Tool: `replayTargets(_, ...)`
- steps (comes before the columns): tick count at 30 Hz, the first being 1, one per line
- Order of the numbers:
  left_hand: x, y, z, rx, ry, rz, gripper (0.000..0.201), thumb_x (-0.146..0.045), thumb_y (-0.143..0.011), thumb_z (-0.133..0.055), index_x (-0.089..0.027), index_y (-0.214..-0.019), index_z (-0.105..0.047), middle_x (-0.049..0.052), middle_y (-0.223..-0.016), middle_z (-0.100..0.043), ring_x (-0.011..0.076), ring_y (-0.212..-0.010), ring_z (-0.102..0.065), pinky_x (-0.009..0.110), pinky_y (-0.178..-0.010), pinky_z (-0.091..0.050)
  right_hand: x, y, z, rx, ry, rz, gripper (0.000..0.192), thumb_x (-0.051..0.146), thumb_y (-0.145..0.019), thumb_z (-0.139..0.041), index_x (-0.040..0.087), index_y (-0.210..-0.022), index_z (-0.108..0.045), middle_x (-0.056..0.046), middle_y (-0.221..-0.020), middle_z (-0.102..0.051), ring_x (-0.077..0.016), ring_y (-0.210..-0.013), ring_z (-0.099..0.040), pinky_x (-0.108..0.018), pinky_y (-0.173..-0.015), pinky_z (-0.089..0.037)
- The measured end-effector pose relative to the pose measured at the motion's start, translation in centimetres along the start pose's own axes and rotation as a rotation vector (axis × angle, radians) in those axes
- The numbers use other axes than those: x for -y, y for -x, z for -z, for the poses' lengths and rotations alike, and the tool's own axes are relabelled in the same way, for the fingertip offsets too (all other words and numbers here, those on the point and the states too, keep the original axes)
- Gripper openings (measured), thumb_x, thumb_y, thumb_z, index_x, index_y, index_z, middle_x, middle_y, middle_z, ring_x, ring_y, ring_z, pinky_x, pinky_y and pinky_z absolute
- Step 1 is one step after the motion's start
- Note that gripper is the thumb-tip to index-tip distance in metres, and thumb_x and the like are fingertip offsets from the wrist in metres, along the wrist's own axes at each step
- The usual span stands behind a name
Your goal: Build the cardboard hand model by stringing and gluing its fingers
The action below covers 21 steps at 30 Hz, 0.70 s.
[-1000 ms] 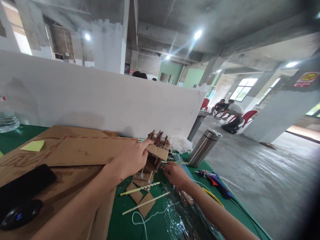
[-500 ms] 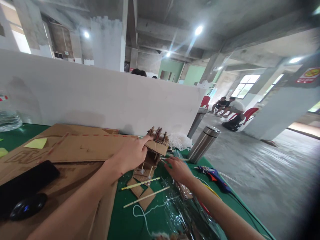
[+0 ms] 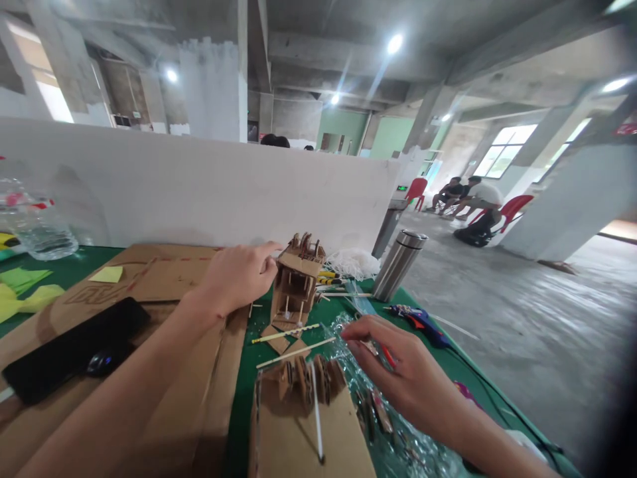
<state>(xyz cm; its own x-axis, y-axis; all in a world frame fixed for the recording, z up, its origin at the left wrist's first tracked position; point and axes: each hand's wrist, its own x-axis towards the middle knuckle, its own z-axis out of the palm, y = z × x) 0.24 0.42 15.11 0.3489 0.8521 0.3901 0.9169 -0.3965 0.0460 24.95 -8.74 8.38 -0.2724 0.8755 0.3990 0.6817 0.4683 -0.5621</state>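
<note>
A small cardboard model (image 3: 297,265) with upright brown pieces on top stands on the green table. My left hand (image 3: 243,275) is at its upper left, index finger stretched out and the other fingers curled. Whether that fingertip touches the model I cannot tell. My right hand (image 3: 398,352) hovers over crinkled clear plastic wrapping (image 3: 343,325), fingers bent, thumb apart, holding nothing visible. Nearest me lies a larger cardboard piece (image 3: 298,431) with several rounded cardboard discs and a white stick. Between the two cardboard builds lie a striped yellow stick (image 3: 286,333) and a plain wooden stick (image 3: 296,353).
A steel flask (image 3: 401,265) and a blue glue gun (image 3: 421,325) stand and lie at right. Large cardboard sheets (image 3: 169,358) cover the left, bearing a black phone-like slab (image 3: 74,348) and mouse (image 3: 107,360). A white partition (image 3: 223,192) rises behind.
My left hand has drawn back left from the model's top. My right hand has moved toward me, away from the model. The view has shifted, bringing the nearer cardboard piece into sight.
</note>
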Motion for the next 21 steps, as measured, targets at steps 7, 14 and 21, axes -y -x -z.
replayTargets(7,-1.9,4.9,4.2,0.013,0.127,-0.006,0.036,-0.039,-0.093,-0.042,-0.03,-0.111,-0.072,0.0,-0.086,-0.079,0.0232,-0.078,-0.07,0.032,-0.067,-0.044,2.6,3.9,-0.7,-0.034,-0.133,0.002,0.021,0.034,-0.099,-0.044,0.022,-0.089,-0.057,-0.004,-0.083,-0.063,-0.0176,-0.076,-0.057,-0.03,-0.067,-0.048)
replayTargets(14,-3.5,7.0,5.2,-0.086,0.17,-0.038,0.02,-0.035,-0.089,-0.053,-0.024,-0.089,-0.069,0.001,-0.079,-0.077,0.0223,-0.076,-0.071,0.032,-0.068,-0.044,3.3,8.6,-3.1,-0.119,-0.383,-0.007,0.014,0.035,-0.101,-0.046,0.022,-0.101,-0.053,-0.003,-0.092,-0.06,-0.0167,-0.084,-0.058,-0.028,-0.074,-0.05)
replayTargets(21,-4.4,10.1,5.6,-0.01,0.58,-0.176,0.034,-0.05,-0.097,-0.043,-0.027,-0.114,-0.061,0.005,-0.117,-0.072,0.0222,-0.102,-0.069,0.035,-0.083,-0.053,4.1,10.9,-5.8,-0.151,-0.566,-0.058,0.044,0.041,-0.095,-0.058,0.03,-0.132,-0.039,-0.007,-0.13,-0.051,-0.0226,-0.116,-0.053,-0.036,-0.099,-0.046)
